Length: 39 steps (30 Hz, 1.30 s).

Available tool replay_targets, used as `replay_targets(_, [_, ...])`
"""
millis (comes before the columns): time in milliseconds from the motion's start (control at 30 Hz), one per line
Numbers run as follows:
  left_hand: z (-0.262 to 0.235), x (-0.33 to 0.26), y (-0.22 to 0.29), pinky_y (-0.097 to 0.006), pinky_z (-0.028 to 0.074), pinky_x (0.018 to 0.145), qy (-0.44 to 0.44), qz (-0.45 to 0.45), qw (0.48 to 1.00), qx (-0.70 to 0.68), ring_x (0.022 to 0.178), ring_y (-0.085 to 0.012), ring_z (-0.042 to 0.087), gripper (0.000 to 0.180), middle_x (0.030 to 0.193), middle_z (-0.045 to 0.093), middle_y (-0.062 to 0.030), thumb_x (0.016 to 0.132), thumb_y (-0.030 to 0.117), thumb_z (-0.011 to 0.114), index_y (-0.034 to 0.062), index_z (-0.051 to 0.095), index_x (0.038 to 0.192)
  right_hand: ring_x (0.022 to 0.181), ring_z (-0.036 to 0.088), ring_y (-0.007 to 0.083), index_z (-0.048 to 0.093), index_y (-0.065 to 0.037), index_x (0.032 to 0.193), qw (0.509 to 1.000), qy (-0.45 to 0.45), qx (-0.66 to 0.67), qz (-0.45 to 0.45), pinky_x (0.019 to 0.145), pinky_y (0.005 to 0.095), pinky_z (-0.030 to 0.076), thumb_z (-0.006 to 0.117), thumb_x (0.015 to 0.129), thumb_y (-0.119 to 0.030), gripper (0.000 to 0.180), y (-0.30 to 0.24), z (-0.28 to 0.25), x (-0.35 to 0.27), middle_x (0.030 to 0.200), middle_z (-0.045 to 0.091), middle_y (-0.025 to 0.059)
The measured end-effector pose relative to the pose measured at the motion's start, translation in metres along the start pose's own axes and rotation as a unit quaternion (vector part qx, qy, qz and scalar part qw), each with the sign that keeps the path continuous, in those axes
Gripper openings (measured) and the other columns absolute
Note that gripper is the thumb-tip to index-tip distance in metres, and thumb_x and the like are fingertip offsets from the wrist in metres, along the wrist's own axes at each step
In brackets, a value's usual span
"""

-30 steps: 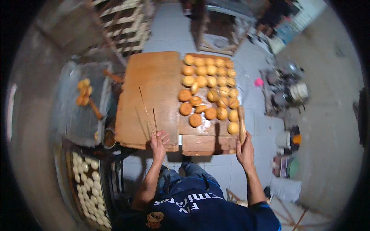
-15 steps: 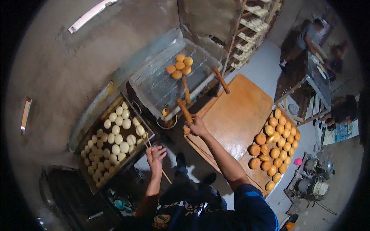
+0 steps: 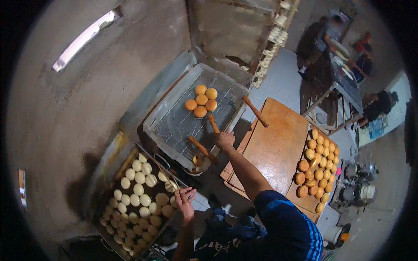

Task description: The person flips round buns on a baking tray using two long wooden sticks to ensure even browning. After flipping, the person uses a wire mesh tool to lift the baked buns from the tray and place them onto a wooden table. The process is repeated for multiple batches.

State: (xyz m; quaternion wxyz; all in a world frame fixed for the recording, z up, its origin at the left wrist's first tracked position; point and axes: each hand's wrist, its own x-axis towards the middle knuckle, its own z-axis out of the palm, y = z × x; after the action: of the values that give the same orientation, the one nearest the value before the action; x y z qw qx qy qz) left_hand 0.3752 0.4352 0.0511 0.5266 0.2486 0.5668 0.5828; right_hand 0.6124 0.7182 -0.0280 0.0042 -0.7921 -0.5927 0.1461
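Board (image 3: 275, 143), tray (image 3: 167, 129) and pan (image 3: 159, 188) surround left fingers (image 3: 189, 192) pinching sticks (image 3: 172, 182), right fingers (image 3: 224, 138) gripping handle (image 3: 213, 124).

Smooth, faintly glossy wooden tabletop (image 3: 274, 143), glossy dough rounds (image 3: 138, 189) and rough, matt wall (image 3: 130, 56)

Right of the right fingers (image 3: 222, 139), a table (image 3: 276, 139) bears golden buns (image 3: 318, 174); by the left fingers (image 3: 189, 191), a pan (image 3: 154, 190) bears pale rounds (image 3: 135, 200)

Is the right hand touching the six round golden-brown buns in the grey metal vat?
Apart. The head view shows the right hand clear of the six round golden-brown buns, with a brown cylindrical wooden handle visible in the gap between.
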Motion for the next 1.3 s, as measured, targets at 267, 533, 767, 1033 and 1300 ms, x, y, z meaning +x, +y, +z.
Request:
replay_targets(267, [0.027, 0.039, 0.010, -0.042, 0.060, 0.082, -0.055, 0.030, 0.998, -0.003, 0.101, -0.0342, 0.068, 0.039, 0.119, 0.059, -0.0200, 0.109, 0.035, 0.040, 0.0017, 0.038, 0.128, 0.101, 0.068, 0.0411, 0.062, -0.001, 0.113, 0.947, 0.020, 0.322, -0.014, 0.089, 0.0508, 0.053, 0.071, 0.083, -0.037, 0.048, 0.029, -0.001, -0.016, 0.103, 0.069, 0.0246])
replay_targets(533, [0.073, 0.022, 0.002, -0.038, 0.058, 0.086, -0.144, 0.029, 0.988, 0.056, 0.104, -0.0283, 0.066, 0.037, 0.119, 0.059, -0.0156, 0.109, 0.040, 0.039, 0.0052, 0.041, 0.121, 0.088, 0.067, 0.0444, 0.057, 0.001, 0.106, 0.860, 0.185, 0.467, -0.090, 0.076, 0.0509, 0.051, 0.070, 0.081, -0.024, 0.038, 0.118, -0.040, -0.194, 0.089, 0.065, 0.0291])
replay_targets(767, [0.137, -0.045, -0.061, -0.035, 0.059, 0.081, -0.310, -0.014, 0.943, 0.116, 0.100, -0.0257, 0.068, 0.034, 0.114, 0.059, -0.0157, 0.109, 0.036, 0.042, 0.0046, 0.041, 0.122, 0.084, 0.066, 0.0466, 0.058, -0.001, 0.113, 0.899, 0.154, 0.390, 0.130, 0.075, 0.0506, 0.052, 0.072, 0.080, -0.027, 0.044, 0.285, -0.069, -0.447, 0.088, 0.066, 0.0270])
replay_targets(1033, [0.164, -0.116, -0.153, -0.036, 0.061, 0.076, -0.378, -0.092, 0.901, 0.190, 0.091, -0.0236, 0.069, 0.019, 0.110, 0.062, -0.0149, 0.109, 0.022, 0.037, 0.0050, 0.043, 0.114, 0.081, 0.067, 0.0457, 0.059, -0.001, 0.099, 0.895, 0.064, 0.308, 0.315, 0.073, 0.0526, 0.053, 0.072, 0.080, -0.025, 0.034, 0.356, -0.042, -0.590, 0.081, 0.067, 0.0252])
replay_targets(1300, [0.196, -0.087, -0.248, -0.046, 0.053, 0.097, -0.333, -0.080, 0.918, 0.201, 0.126, -0.0328, 0.058, 0.033, 0.134, 0.055, -0.0174, 0.111, 0.028, 0.037, 0.0010, 0.041, 0.129, 0.079, 0.068, 0.0468, 0.057, 0.001, 0.096, 0.940, 0.059, 0.220, 0.255, 0.073, 0.0551, 0.053, 0.072, 0.084, -0.031, 0.038, 0.398, -0.051, -0.531, 0.080, 0.068, 0.0263])
